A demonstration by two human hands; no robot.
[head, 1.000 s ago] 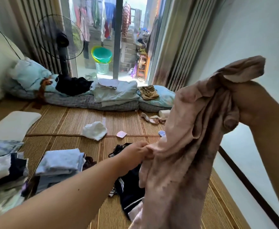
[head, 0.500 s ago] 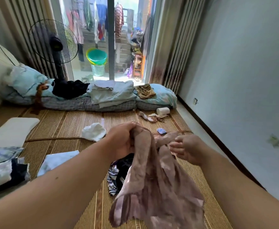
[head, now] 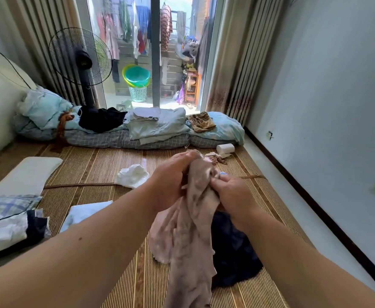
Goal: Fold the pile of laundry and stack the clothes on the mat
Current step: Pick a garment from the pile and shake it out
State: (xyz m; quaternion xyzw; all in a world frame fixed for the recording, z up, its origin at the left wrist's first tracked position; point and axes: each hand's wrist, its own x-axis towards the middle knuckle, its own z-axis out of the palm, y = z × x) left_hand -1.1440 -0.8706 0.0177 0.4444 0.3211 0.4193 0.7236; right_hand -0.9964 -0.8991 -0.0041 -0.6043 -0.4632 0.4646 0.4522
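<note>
A dusty pink garment (head: pixel 191 236) hangs bunched in front of me over the woven bamboo mat (head: pixel 88 165). My left hand (head: pixel 171 181) grips its top edge from the left. Close beside it, my right hand (head: pixel 233 192) pinches the same edge from the right. Under the hanging cloth lies a dark navy garment (head: pixel 233 252) on the mat. A folded light blue piece (head: pixel 82 213) sits left of my left forearm. Folded patterned clothes (head: pixel 6 221) are stacked at the far left.
A crumpled white cloth (head: pixel 132 175) lies mid-mat. A white pillow (head: pixel 26 174) is at the left. Bedding and folded clothes (head: pixel 155 127) line the far edge, with a standing fan (head: pixel 81 61) behind. A tissue roll (head: pixel 225 148) and a pink scrap (head: pixel 215 157) lie at the right.
My right hand came down from high at the right and now pinches the garment's top edge next to my left hand. The garment dropped from stretched out to hanging bunched.
</note>
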